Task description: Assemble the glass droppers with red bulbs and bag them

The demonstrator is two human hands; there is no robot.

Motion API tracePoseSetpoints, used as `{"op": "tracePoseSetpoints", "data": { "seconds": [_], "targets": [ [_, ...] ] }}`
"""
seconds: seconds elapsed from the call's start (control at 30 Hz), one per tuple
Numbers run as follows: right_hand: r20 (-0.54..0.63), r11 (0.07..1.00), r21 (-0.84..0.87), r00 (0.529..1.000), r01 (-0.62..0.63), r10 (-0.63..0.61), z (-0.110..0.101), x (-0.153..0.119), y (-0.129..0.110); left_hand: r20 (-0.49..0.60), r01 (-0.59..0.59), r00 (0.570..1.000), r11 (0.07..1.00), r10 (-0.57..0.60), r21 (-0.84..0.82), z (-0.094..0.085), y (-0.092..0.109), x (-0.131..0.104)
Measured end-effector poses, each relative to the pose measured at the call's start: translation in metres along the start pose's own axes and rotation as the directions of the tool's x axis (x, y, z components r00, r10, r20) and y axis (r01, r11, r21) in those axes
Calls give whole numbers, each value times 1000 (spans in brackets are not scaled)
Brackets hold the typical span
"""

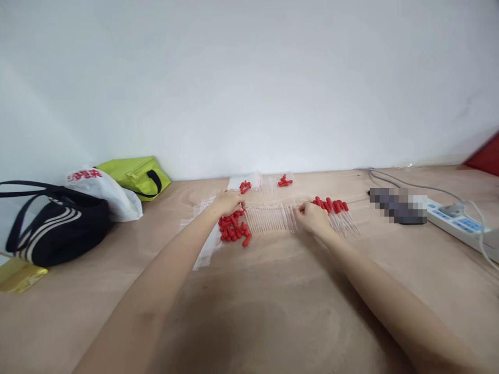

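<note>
My left hand (pixel 229 201) is over a heap of red rubber bulbs (pixel 233 228), its fingers bent down and closed on a bulb at the heap's upper edge; the fingertips are partly hidden. A row of thin clear dropper tubes (pixel 267 219) lies side by side between my hands. At the row's right end, my right hand (pixel 313 215) pinches a clear tube, mostly hidden by the fingers. Just right of that hand lie several droppers (pixel 343 221), tubes with red bulbs fitted on their far ends.
Clear plastic bags (pixel 206 252) lie under and left of the heap. Small groups of red bulbs (pixel 245 187) and more bulbs (pixel 285 181) sit near the wall. A black bag (pixel 70 228), white bag (pixel 120 200) and lime pouch (pixel 134 174) stand left; a power strip (pixel 463 226) lies right.
</note>
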State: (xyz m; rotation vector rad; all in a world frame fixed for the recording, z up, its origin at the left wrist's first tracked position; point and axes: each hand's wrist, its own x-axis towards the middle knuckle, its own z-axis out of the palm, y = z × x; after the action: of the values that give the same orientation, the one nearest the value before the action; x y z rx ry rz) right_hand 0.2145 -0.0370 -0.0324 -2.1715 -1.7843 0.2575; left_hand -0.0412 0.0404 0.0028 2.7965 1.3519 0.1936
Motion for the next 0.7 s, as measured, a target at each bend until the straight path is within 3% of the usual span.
{"op": "tracePoseSetpoints", "data": {
  "seconds": [0.07,0.17,0.3,0.33,0.37,0.43,0.47,0.57,0.7],
  "targets": [
    [-61,991,47,991,125,-122,0,-9,6,-9,-6,1000,1000,6,-14,-1,-1,2],
    [-93,931,142,941,337,-327,0,-23,14,-79,-1,997,999,-3,-47,-7,4,2],
    [-190,816,267,858,513,-477,5,-38,16,-243,17,969,991,-49,-132,-8,31,-16],
    [-223,790,276,836,548,-502,8,-42,14,-288,25,955,983,-77,-180,-5,41,-24],
    [-256,767,277,814,579,-522,11,-45,12,-364,8,921,941,-139,-339,0,52,-34],
    [-316,732,270,776,625,-546,18,-51,8,-430,-70,873,814,-230,-577,14,75,-55],
    [-336,718,268,761,642,-555,22,-54,7,-414,-107,882,759,-225,-643,22,85,-65],
    [-355,693,246,728,678,-586,30,-63,4,-383,-131,897,694,-221,-708,41,104,-87],
    [-329,675,162,684,720,-651,34,-70,4,-406,-129,879,694,-251,-708,59,105,-95]
  ]
}}
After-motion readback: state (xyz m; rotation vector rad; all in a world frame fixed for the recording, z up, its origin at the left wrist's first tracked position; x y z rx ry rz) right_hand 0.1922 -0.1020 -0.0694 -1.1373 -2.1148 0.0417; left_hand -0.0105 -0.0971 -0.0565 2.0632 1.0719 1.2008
